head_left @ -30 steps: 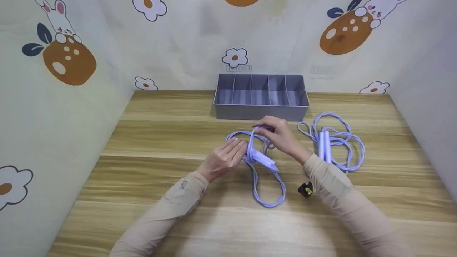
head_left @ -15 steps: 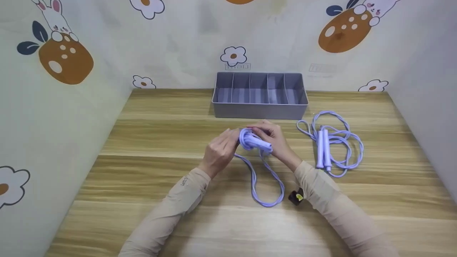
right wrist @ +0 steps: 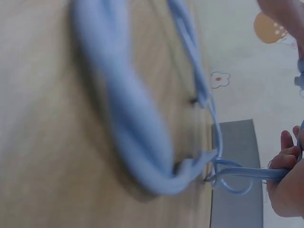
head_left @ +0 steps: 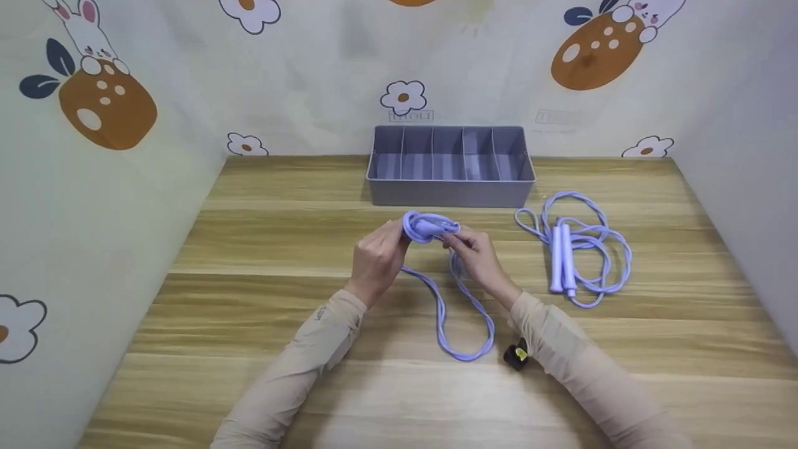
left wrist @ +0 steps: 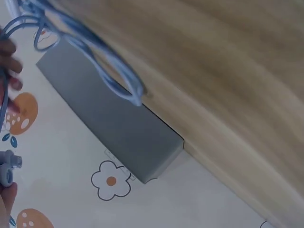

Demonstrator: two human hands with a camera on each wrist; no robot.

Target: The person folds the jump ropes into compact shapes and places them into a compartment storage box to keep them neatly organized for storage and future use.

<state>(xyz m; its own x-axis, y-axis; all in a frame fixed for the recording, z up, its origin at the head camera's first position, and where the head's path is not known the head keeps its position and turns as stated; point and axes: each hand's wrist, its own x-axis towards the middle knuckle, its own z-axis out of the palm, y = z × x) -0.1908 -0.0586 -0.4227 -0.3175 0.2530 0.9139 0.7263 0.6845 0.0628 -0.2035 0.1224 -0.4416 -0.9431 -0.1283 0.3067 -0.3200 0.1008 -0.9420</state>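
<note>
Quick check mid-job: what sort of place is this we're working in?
Probably an indoor work booth, perhaps set up for recording: a wood-grain table is closed in at the back and both sides by pale walls, partly printed with rabbits and flowers, and holds a gray divided bin.

A small enclosed work corner, like a booth, is shown; whether it is found in a home or in a workplace cannot be told. The bench (head_left: pixel 187 349), which has a wood-grain surface, is bordered by a back wall (head_left: pixel 312 75), a left wall (head_left: pixel 62 218) and a right wall (head_left: pixel 748 125), all pale. The back and left ones are decorated with flowers (head_left: pixel 403 98), rabbits (head_left: pixel 92 40) and orange fruits (head_left: pixel 115 118), as is often seen in children's rooms.
</note>
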